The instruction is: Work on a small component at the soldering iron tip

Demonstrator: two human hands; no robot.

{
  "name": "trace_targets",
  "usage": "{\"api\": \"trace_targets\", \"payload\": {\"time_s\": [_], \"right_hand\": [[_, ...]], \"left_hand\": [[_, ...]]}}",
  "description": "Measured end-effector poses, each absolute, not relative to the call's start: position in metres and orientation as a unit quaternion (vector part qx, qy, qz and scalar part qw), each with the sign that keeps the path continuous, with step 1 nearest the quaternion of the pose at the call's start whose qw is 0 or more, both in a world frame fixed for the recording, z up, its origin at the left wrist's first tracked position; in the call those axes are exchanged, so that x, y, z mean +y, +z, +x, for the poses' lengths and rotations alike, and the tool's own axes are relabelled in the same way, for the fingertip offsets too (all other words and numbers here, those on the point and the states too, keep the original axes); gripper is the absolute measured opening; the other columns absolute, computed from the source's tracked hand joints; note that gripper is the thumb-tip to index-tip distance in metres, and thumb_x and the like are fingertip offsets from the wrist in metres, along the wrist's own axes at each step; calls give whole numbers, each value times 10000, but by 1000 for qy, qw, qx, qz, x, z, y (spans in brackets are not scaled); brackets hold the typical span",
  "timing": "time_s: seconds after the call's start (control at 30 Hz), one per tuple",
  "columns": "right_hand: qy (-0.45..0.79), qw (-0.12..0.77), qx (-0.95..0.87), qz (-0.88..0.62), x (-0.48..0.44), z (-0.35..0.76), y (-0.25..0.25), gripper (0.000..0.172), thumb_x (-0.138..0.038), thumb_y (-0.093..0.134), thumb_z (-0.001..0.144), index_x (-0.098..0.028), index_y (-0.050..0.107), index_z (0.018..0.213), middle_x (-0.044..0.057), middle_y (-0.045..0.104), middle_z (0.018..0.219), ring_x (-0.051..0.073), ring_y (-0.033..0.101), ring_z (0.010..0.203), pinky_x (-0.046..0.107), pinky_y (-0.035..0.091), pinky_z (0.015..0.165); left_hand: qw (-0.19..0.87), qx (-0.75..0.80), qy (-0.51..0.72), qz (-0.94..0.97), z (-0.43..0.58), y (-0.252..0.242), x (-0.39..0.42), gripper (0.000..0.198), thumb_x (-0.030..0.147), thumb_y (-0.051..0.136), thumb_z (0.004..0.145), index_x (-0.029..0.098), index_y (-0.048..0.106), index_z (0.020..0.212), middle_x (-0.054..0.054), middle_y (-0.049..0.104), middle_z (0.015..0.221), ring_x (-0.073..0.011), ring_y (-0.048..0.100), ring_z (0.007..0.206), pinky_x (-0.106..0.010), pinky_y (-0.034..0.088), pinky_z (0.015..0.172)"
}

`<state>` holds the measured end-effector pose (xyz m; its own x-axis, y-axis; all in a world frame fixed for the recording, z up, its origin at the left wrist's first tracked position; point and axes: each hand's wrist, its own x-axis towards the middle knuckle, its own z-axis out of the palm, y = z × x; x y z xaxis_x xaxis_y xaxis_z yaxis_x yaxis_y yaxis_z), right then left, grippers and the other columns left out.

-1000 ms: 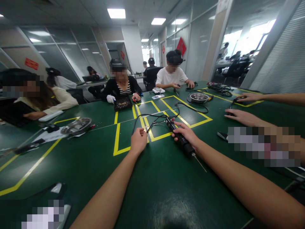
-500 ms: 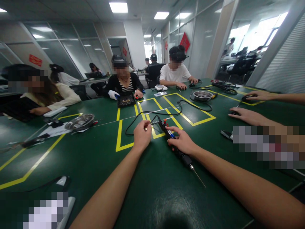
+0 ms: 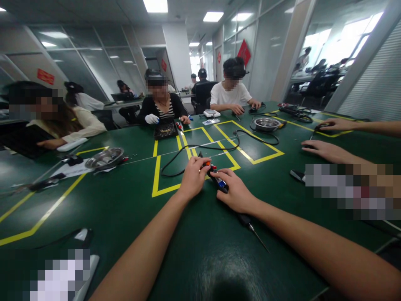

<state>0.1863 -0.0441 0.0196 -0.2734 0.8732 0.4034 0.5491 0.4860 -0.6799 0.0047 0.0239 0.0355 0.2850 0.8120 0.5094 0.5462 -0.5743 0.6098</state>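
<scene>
A black electric screwdriver (image 3: 243,218) with a long thin bit lies slanting over the green table (image 3: 188,251), its tip pointing toward the near right. My right hand (image 3: 236,190) is wrapped round its body, beside a blue part. At the screwdriver's far end, my left hand (image 3: 196,177) pinches the end near an orange and a red piece. A black cable (image 3: 200,146) loops from there across the yellow tape marks (image 3: 156,175). My left fingers partly hide the cable's joint with the tool.
Metal bowls stand at the left (image 3: 108,158) and back right (image 3: 266,124). Across the table a person works by a black tray (image 3: 165,130). Another person's hands (image 3: 326,150) rest at the right. A dark tool (image 3: 297,175) lies near them.
My left hand has moved right, onto the far end of the screwdriver. The tool has shifted slightly toward me. The person across has drawn the gloved hand back from the tray.
</scene>
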Motion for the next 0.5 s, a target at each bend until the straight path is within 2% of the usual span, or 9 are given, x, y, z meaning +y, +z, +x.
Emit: {"api": "trace_targets", "payload": {"time_s": [0.2, 0.5], "right_hand": [[198, 375, -769, -478, -43, 187, 19, 662, -92, 641, 733, -197, 607, 1386, 130, 525, 1377, 267, 530, 1284, 439, 405, 1143], [198, 386, -763, -480, -41, 188, 18, 654, -96, 643, 732, -228, 616, 1371, 110, 533, 1364, 267, 541, 1272, 440, 408, 1140]], "left_hand": [[149, 457, 423, 768, 6, 33, 25, 147, 231, 539, 952, 175, 631, 1052, -94, 565, 1104, -209, 595, 1004, -388, 510, 949], [181, 454, 432, 758, 5, 29, 24, 153, 287, 568, 940, 184, 606, 1047, -96, 556, 1117, -208, 596, 988, -362, 520, 889]]}}
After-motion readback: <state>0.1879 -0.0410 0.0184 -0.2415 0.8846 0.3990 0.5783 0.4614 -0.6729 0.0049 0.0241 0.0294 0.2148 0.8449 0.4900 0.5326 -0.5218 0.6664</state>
